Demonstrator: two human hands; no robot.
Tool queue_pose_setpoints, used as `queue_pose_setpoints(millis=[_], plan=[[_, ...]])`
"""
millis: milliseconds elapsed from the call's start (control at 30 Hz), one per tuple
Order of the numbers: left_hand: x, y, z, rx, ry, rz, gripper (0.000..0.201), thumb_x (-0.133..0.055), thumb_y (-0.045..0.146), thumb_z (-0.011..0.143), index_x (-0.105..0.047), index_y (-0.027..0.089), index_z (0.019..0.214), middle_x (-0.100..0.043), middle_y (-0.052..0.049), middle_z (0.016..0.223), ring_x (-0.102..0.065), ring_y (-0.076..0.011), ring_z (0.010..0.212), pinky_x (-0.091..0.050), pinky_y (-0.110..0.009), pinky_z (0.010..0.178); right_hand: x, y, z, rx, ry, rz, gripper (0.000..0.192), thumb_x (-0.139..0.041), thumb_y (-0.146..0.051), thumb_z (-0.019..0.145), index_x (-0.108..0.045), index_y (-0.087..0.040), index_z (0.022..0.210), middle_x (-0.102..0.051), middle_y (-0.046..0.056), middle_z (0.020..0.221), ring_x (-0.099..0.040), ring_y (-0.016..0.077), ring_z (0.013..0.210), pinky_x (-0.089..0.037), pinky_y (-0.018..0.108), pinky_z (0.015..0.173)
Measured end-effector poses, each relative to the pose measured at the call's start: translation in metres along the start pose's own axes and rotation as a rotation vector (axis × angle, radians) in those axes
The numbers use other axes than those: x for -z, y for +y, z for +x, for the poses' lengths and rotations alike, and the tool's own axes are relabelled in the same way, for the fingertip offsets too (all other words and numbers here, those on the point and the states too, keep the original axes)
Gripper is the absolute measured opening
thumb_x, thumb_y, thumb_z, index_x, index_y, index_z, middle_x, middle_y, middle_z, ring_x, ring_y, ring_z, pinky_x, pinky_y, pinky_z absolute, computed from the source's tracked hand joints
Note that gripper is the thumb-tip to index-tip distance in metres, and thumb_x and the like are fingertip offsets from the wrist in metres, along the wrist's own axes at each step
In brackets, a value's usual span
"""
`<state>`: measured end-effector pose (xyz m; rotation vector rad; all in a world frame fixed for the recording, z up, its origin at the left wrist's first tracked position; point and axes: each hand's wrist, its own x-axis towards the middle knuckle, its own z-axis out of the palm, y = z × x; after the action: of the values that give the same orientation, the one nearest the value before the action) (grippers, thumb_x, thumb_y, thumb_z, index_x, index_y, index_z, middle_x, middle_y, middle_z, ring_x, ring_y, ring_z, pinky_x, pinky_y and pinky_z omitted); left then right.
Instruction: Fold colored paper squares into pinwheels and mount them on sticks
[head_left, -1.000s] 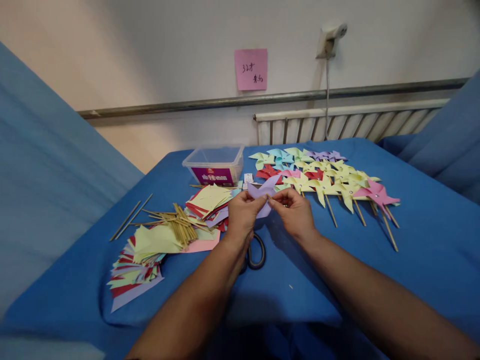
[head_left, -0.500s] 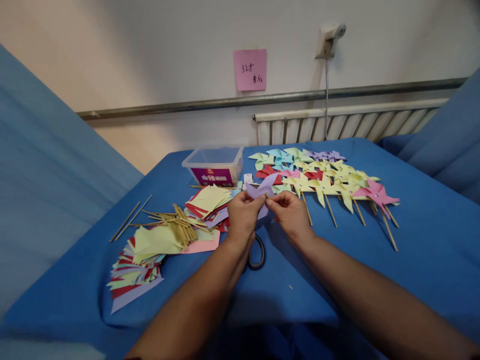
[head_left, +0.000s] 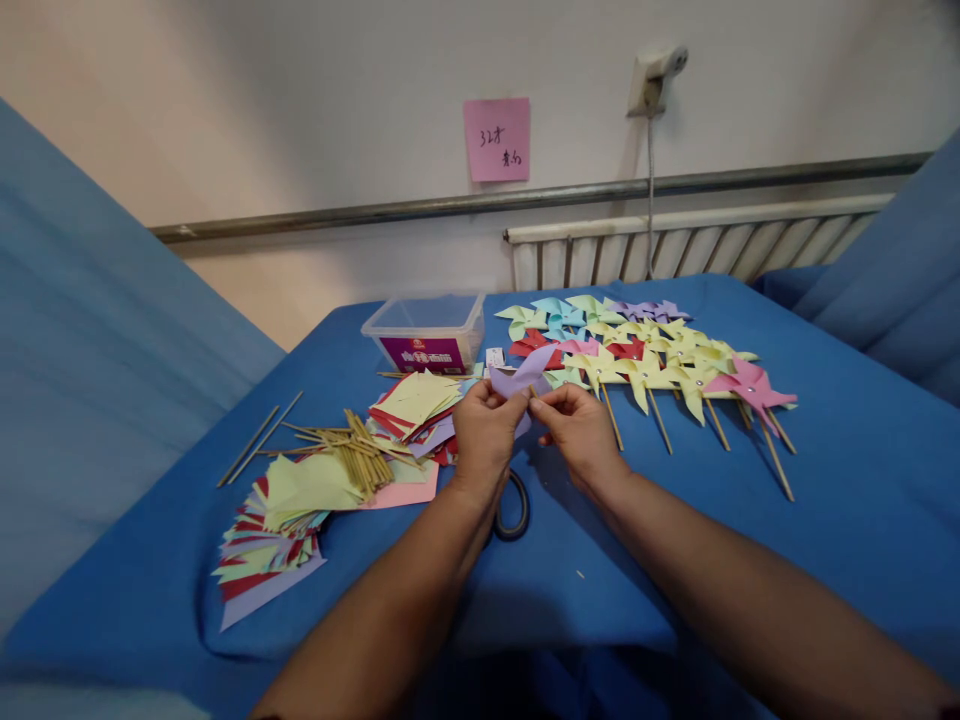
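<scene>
Over the middle of the table, my left hand (head_left: 486, 428) is closed on a purple paper pinwheel (head_left: 527, 372), whose folded blades stick up above the fingers. My right hand (head_left: 579, 428) meets it from the right, with thumb and fingertips pinched on the end of a thin wooden stick (head_left: 533, 392) at the pinwheel's centre. Most of the stick is hidden by the fingers. Below the left wrist lies a pair of scissors, of which only a black handle loop (head_left: 513, 508) shows.
Cut paper squares (head_left: 416, 402) and a pile of wooden sticks (head_left: 361, 455) lie at the left, with fanned paper strips (head_left: 271, 555) nearer. Behind them stands a clear plastic box (head_left: 429, 330). Several pinwheels (head_left: 645, 378) spread over the right back of the blue tablecloth (head_left: 847, 520).
Both hands keep the same grip on the pinwheel and the stick. The whole view has shifted very slightly; nothing else has visibly moved.
</scene>
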<state>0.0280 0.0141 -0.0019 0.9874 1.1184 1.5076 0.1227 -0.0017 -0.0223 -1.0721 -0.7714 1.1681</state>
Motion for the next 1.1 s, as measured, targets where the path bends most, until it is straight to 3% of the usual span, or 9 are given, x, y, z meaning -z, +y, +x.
queue_pose_setpoints(millis=[333, 867, 1100], plan=[[0.0037, -0.0030, 0.0029, 0.044, -0.056, 0.041, 0.028, -0.082, 0.033, 0.057, -0.068, 0.013, 0.071, -0.063, 0.000, 0.063, -0.053, -0.0102, 0.056, -0.041, -0.024, 0.057, 0.0043, 0.0000, 0.0022, 0.070, -0.002, -0.086, 0.030, -0.077, -0.042, 0.062, -0.058, -0.019, 0.067, -0.058, -0.003, 0.059, -0.049, 0.0097, 0.049, -0.044, 0.020, 0.039], [0.0034, -0.0024, 0.0008, -0.037, -0.010, 0.124, 0.027, -0.081, 0.036, 0.058, -0.066, 0.014, 0.066, -0.060, 0.002, 0.059, -0.050, -0.0097, 0.054, -0.039, -0.022, 0.053, 0.0047, -0.0026, -0.0014, 0.104, 0.007, -0.172, 0.028, -0.073, -0.044, 0.066, -0.058, -0.020, 0.068, -0.058, -0.002, 0.061, -0.048, 0.0111, 0.050, -0.042, 0.023, 0.040], [0.0039, -0.0024, 0.0022, -0.023, 0.000, 0.119, 0.027, -0.080, 0.036, 0.059, -0.065, 0.014, 0.064, -0.057, 0.003, 0.057, -0.047, -0.0091, 0.052, -0.037, -0.022, 0.051, 0.0087, 0.0007, 0.0007, 0.213, -0.031, -0.236, 0.023, -0.069, -0.042, 0.074, -0.061, -0.020, 0.070, -0.059, -0.002, 0.061, -0.048, 0.0116, 0.052, -0.040, 0.024, 0.048]])
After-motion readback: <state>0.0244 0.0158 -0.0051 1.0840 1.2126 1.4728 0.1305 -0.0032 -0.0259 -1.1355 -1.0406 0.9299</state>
